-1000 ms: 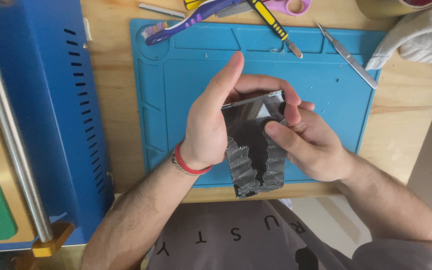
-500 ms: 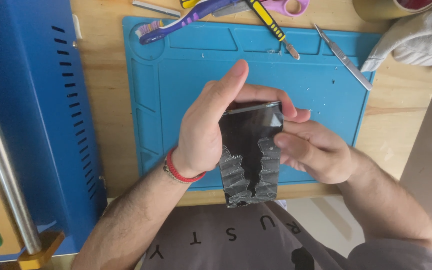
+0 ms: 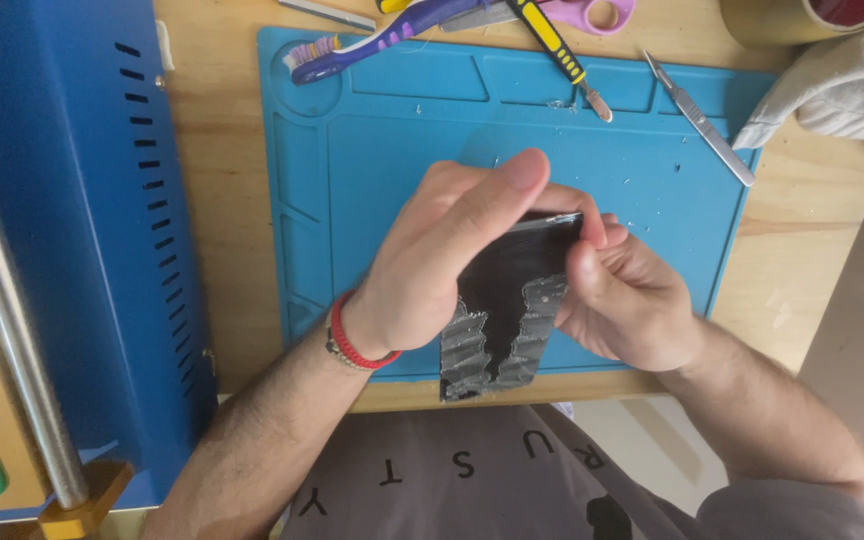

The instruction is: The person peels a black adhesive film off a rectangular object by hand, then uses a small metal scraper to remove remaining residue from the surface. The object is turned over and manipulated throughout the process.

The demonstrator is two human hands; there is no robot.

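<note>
While both grip it — left hand [image 3: 432,265], right hand [image 3: 622,300], dark panel [image 3: 502,310].

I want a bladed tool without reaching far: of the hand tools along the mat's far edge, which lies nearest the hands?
The silver scalpel, lying diagonally on the blue mat, ends nearest the right hand. The yellow-handled tool and purple toothbrush lie farther.

A blue mat [image 3: 372,170] lies on the wooden desk [image 3: 222,200], reaching almost to its near edge. Along the mat's far edge lie a purple toothbrush [image 3: 382,40], a yellow-handled tool [image 3: 557,50] and pink scissors [image 3: 602,12]. A scalpel [image 3: 700,120] lies slanted at the mat's far right corner, beside a white cloth [image 3: 842,90]. A blue metal box [image 3: 72,230] stands at the desk's left edge.
</note>
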